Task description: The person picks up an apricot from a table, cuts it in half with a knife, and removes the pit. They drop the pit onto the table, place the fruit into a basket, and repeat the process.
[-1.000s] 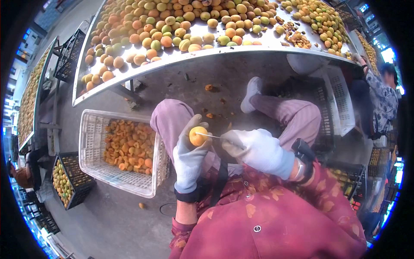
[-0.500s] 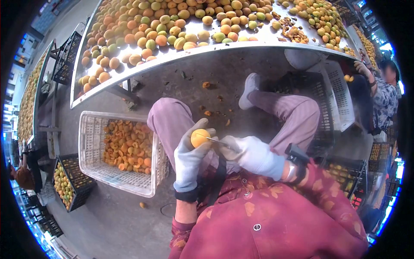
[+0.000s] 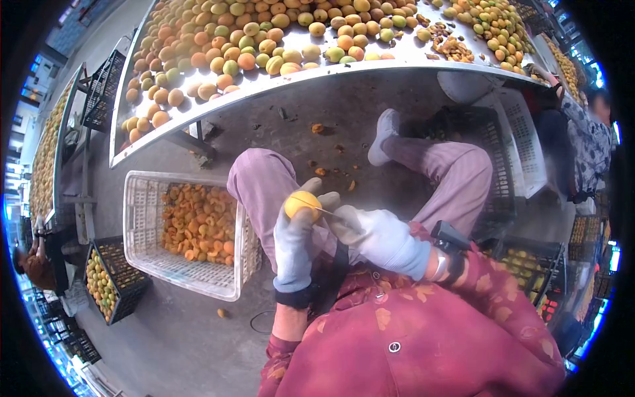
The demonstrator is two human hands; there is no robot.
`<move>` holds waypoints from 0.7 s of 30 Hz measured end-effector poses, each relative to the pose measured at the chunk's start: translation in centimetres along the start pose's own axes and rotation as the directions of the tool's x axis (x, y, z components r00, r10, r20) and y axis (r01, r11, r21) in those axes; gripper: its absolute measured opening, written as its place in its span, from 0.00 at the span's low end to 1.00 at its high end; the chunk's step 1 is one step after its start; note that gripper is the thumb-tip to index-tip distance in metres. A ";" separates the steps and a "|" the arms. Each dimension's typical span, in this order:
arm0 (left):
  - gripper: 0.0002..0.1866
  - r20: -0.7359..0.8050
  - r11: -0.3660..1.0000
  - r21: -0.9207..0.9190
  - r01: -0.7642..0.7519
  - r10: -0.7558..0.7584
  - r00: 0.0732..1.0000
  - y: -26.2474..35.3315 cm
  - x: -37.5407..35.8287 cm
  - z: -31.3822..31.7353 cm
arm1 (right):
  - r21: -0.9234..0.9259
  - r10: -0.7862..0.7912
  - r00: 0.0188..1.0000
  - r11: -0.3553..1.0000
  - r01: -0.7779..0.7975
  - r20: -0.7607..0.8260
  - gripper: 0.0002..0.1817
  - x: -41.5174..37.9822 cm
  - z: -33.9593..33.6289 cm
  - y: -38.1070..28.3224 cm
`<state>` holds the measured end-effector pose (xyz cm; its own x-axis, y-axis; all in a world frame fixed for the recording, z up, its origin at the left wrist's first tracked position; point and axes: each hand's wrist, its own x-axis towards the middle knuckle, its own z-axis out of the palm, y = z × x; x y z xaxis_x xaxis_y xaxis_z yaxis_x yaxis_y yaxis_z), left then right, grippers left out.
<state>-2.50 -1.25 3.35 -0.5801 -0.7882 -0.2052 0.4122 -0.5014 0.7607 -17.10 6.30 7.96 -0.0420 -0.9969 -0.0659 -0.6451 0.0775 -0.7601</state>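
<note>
The gloved left hand (image 3: 296,239) closes around 1 yellow apricot (image 3: 301,202), lifting it above the lap so the blade can reach. The gloved right hand (image 3: 377,238) grips a thin knife (image 3: 323,210), its tip touching the fruit's side. The white crate (image 3: 147,253) of halves (beside the left knee) sits within easy reach.

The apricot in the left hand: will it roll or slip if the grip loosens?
The apricot is round and smooth, so it would probably roll off if the gloved left hand loosened. The blade held by the right hand enters it easily, suggesting soft flesh that bruises under a hard squeeze.
</note>
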 end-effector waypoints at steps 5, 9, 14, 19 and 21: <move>0.40 0.006 0.968 -0.223 0.114 -0.116 0.993 -1.2 0.4 -0.5 | 0.056 0.152 0.988 0.987 -0.153 0.014 0.11 0.0 2.0 0.4; 0.37 -0.061 0.998 -0.054 0.028 -0.031 0.998 -0.3 0.5 0.2 | 0.061 -0.009 0.996 0.998 0.015 -0.093 0.11 0.1 1.7 1.2; 0.27 -0.092 0.959 0.278 -0.062 0.091 0.992 1.2 0.2 0.8 | 0.028 -0.044 0.998 0.999 0.046 -0.049 0.12 0.0 -0.3 0.5; 0.33 -0.114 0.954 0.291 -0.070 0.107 0.988 0.9 0.3 1.2 | -0.056 0.129 0.990 0.990 -0.126 0.053 0.14 -0.2 -0.5 -0.8; 0.28 -0.053 0.960 -0.278 0.030 -0.047 0.997 0.2 0.5 0.9 | -0.022 0.083 0.996 0.996 -0.084 -0.017 0.15 -0.1 0.7 -0.4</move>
<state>-3.31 -1.44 3.95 -0.5604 -0.7819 -0.2731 0.5734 -0.6042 0.5533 -16.25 6.42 7.82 -0.1089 -0.9871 -0.1177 -0.6560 0.1603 -0.7375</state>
